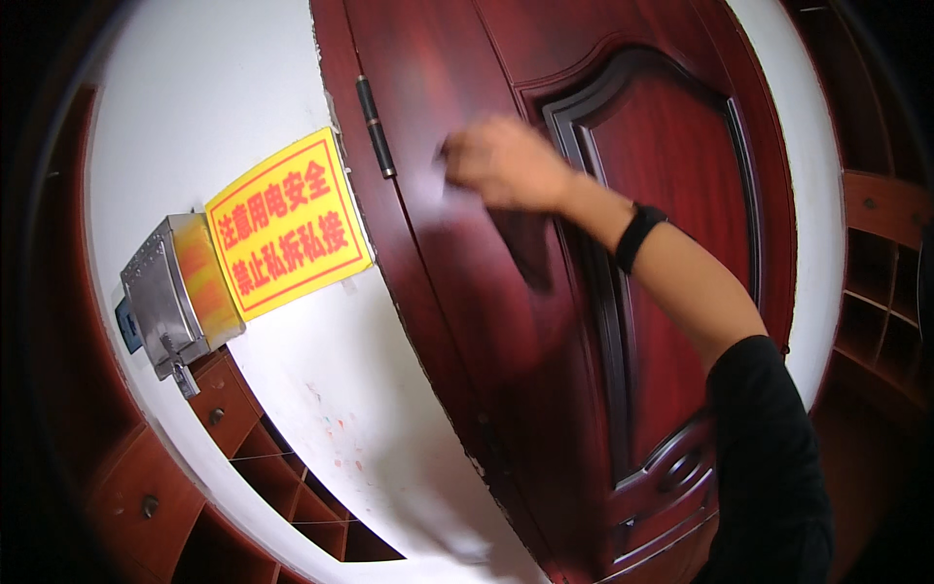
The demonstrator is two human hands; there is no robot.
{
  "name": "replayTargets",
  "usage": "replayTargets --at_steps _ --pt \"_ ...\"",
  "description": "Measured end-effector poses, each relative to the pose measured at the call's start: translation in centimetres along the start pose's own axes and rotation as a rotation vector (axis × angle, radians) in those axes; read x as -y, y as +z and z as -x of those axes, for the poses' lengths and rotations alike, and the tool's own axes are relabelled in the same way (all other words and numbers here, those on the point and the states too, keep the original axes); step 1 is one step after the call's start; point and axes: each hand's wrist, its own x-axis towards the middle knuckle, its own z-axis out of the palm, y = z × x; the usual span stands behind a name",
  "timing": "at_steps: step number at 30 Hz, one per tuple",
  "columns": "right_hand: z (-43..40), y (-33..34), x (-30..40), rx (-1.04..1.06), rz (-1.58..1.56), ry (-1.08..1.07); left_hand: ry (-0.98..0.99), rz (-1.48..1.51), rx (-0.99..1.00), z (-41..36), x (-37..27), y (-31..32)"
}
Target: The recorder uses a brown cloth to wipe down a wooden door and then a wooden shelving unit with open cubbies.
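My right hand [503, 164] is raised in front of a dark red wooden door [467, 292], near its hinge side. Motion blur hides the fingers, which look curled. A small dark patch shows at the fingertips, but I cannot tell whether it is a held thing or shadow. Whether the hand touches the door is also unclear. A black band [641, 237] circles my forearm, below a black sleeve [766, 452]. To the left of the hand is a black barrel hinge [376, 128]. The raised door panel [678, 241] has dark moulding and lies behind my forearm. My left hand is out of view.
A yellow sign [288, 226] with red writing is fixed to the white wall [211, 95] beside the door. Next to it a metal box [164, 288] with a padlock [184, 381] juts out. Wooden cabinets with a drawer [149, 489] and shelves [879, 292] stand on both sides.
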Motion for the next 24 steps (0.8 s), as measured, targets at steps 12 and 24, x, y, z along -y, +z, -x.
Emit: replayTargets --at_steps 12,24 --pt "-1.8 1.4 -2.1 0.132 -0.076 0.002 0.006 0.010 0.005 0.9 -0.6 1.4" --pt "-4.1 2.2 -3.9 -0.153 0.152 0.387 0.023 0.041 -0.019 1.6 -0.2 1.6"
